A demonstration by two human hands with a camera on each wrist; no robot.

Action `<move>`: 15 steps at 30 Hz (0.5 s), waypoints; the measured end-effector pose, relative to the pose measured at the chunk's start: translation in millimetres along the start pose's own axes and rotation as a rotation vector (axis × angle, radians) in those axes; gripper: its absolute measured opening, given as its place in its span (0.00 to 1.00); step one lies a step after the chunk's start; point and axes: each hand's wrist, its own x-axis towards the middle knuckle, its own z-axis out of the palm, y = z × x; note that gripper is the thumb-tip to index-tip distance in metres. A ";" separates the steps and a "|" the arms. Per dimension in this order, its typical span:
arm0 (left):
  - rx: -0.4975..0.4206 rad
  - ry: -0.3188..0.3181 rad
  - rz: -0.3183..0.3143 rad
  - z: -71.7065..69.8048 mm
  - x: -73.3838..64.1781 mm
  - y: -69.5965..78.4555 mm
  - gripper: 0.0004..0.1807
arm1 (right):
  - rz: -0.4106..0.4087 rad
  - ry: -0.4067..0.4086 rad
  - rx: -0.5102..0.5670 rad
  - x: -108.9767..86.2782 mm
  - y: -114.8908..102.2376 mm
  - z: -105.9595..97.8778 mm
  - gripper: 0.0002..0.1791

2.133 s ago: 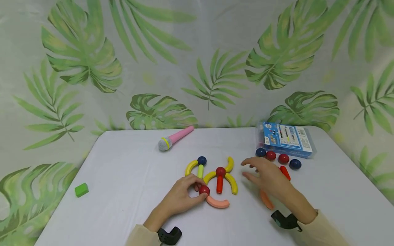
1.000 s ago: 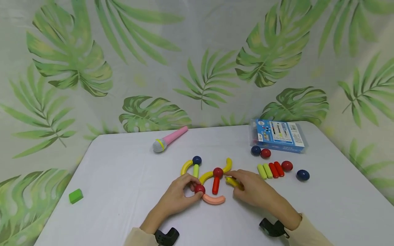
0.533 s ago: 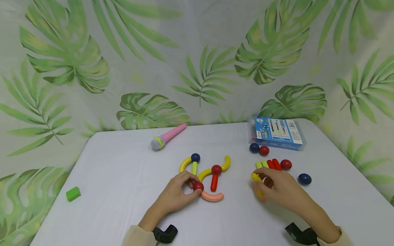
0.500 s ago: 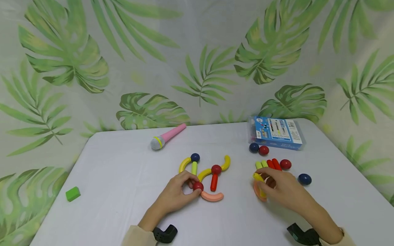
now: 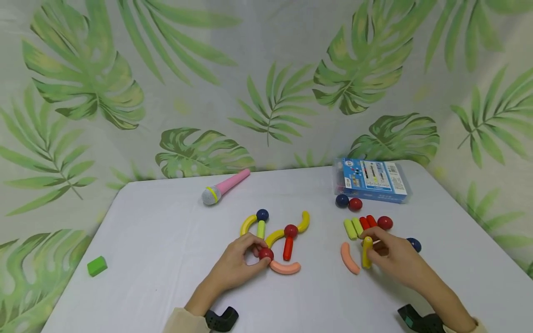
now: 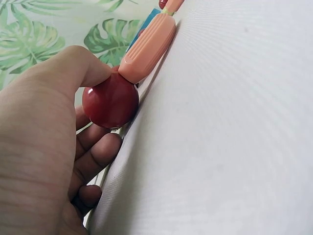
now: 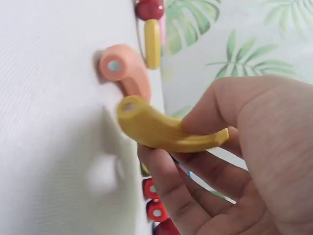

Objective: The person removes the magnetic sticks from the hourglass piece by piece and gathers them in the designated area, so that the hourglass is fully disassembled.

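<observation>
My left hand point(image 5: 241, 261) pinches a red ball point(image 6: 111, 100) between thumb and fingers. A curved peach rod point(image 6: 149, 49) meets that ball, and a curved yellow rod point(image 5: 273, 237) runs from it up to a second red ball point(image 5: 291, 231). From the second ball a straight red rod point(image 5: 288, 249) points toward me and another curved yellow rod point(image 5: 305, 222) reaches away. A navy ball point(image 5: 262, 215) joins a curved yellow rod and a light green rod point(image 5: 261, 229). My right hand point(image 5: 393, 256) pinches a curved yellow rod point(image 7: 161, 128), beside a loose curved peach rod point(image 5: 349, 259).
Light green rods point(image 5: 350, 229) and red rods point(image 5: 368, 223) lie in a row beyond the right hand, with red and navy balls around them. A blue-labelled plastic case point(image 5: 372, 180) sits at the back right. A pink toy microphone point(image 5: 225, 187) and green block point(image 5: 97, 266) lie leftward.
My right hand has taken the curved yellow rod away from the second red ball and carried it right, beside the loose peach rod. The left hand keeps its grip on the red ball.
</observation>
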 end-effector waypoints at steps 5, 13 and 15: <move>-0.002 -0.001 -0.003 1.0 -0.6 0.2 0.14 | -0.065 -0.024 0.000 -0.5 6.5 1.6 0.13; -0.003 -0.006 -0.006 0.3 -0.2 -0.2 0.14 | -0.176 -0.084 -0.179 -1.0 13.5 -4.3 0.17; -0.005 -0.007 -0.009 0.2 -0.4 -0.3 0.14 | -0.222 -0.070 -0.240 0.1 12.5 -2.9 0.18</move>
